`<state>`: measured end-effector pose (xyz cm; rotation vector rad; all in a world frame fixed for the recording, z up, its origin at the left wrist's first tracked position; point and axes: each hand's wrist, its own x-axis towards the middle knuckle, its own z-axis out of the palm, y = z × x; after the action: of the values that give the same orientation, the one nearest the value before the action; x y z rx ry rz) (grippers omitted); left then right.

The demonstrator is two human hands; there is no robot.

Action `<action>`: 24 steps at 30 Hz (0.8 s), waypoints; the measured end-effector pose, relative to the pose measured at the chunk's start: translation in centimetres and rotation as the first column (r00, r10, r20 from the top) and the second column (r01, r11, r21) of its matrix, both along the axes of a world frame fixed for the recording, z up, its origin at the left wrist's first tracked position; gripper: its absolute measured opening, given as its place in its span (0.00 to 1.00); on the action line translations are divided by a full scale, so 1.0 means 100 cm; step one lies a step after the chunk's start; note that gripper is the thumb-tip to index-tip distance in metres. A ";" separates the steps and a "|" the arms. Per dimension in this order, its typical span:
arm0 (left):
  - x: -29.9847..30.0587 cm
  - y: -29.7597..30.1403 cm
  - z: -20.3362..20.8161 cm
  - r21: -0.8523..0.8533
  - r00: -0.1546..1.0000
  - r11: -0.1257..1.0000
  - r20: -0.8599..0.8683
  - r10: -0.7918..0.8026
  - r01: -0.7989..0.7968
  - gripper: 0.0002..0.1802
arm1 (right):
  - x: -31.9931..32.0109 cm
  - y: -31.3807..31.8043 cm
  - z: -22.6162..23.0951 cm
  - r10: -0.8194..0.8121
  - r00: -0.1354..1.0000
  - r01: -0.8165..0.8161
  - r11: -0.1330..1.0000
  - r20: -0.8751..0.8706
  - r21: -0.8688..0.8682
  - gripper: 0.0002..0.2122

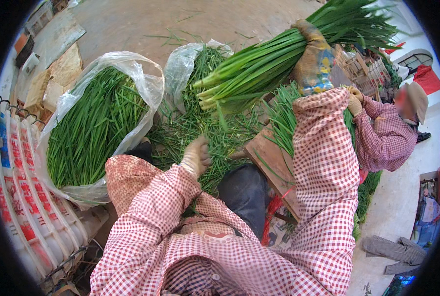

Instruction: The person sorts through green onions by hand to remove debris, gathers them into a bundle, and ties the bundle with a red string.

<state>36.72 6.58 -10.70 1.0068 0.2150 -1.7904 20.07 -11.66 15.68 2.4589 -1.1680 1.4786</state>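
Note:
My right hand (313, 56), in a tan work glove with a blue and yellow patterned cuff, is raised and closed around a thick bundle of Chinese chives (259, 61). The pale cut ends point left and down, and the green tips fan out to the upper right, a little blurred. Lower and further left, my left hand (197, 157), in a light glove, hovers over loose chive scraps (225, 130). Its fingers are loosely bent and apart, with nothing visible in them.
At left, a clear plastic bag (153, 81) holds cut chives (94, 123); another bag (180, 64) stands behind. More chives lie by a wooden board (269, 158) at right. Red ties (272, 217) hang below it. A co-worker (385, 130) sits far right. White crates (25, 187) stand left.

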 end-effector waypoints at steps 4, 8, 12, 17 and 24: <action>-0.004 0.015 -0.006 -0.278 0.987 0.959 0.132 0.089 -0.049 0.12 | -0.014 0.011 0.019 0.062 0.973 -0.112 0.970 0.222 0.217 0.12; -0.020 -0.018 0.052 -0.597 0.923 0.783 0.378 0.080 0.176 0.22 | -0.014 0.000 0.007 0.098 0.893 -0.223 0.944 0.439 0.242 0.12; -0.011 -0.040 0.012 -0.648 0.837 0.680 0.540 0.092 0.343 0.16 | -0.001 0.008 0.012 0.045 0.769 -0.340 0.874 0.638 0.348 0.12; 0.023 -0.016 -0.052 0.020 0.881 0.969 0.412 -0.231 0.245 0.15 | -0.014 0.010 0.025 0.304 0.836 -0.436 0.873 0.456 0.218 0.12; 0.017 0.019 0.116 -0.462 0.912 0.796 0.313 -0.266 0.391 0.24 | -0.006 0.011 -0.025 0.123 0.845 -0.391 0.805 0.520 0.445 0.15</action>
<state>38.41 8.52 0.87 0.8790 -0.6057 -1.8695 19.48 -10.61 13.19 2.7962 -1.5511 2.1886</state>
